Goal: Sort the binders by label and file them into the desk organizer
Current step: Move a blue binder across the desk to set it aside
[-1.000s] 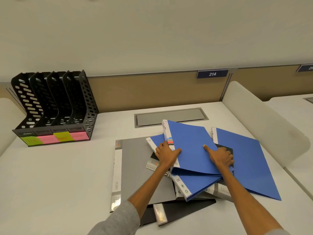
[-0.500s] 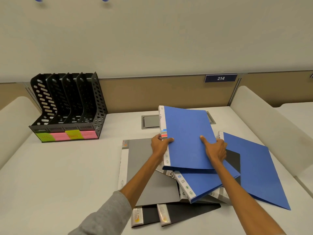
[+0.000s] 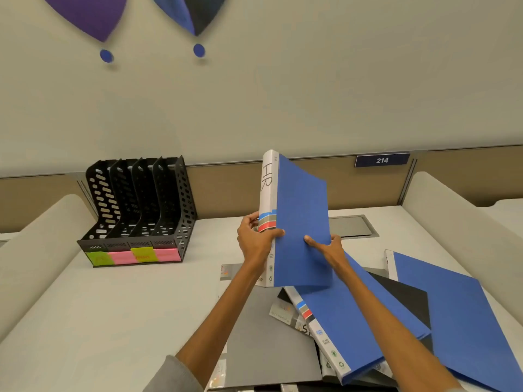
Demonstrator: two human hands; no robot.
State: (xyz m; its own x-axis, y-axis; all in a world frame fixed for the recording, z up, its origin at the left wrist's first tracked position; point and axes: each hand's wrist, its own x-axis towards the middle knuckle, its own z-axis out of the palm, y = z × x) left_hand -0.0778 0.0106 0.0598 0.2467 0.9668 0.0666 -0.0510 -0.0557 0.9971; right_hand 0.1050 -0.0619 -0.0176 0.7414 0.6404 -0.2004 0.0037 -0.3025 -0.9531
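Note:
I hold a blue binder [image 3: 301, 210] upright above the pile, its white spine marked "HR" facing me. My left hand [image 3: 254, 241] grips the spine low down, thumb on the front cover. My right hand [image 3: 329, 248] grips the binder's right edge, fingers behind and thumb on the front. Below lie a grey binder [image 3: 263, 343], a second blue binder [image 3: 359, 329], a third blue binder [image 3: 458, 315] at the right, and black ones [image 3: 402, 295] partly buried. The black desk organizer [image 3: 141, 210], with several slots holding nothing, stands at the back left; green and pink sticky labels [image 3: 133, 256] run along its base.
The white desk [image 3: 113, 306] has padded dividers at the left [image 3: 36, 244] and right [image 3: 464, 230]. A grey cable hatch [image 3: 353, 226] is set into the desk behind the pile. A partition with a "214" plate [image 3: 382, 160] backs the desk.
Both hands have lifted the top blue binder off the pile and tipped it upright, so its "HR" spine now shows. The camera has tilted up.

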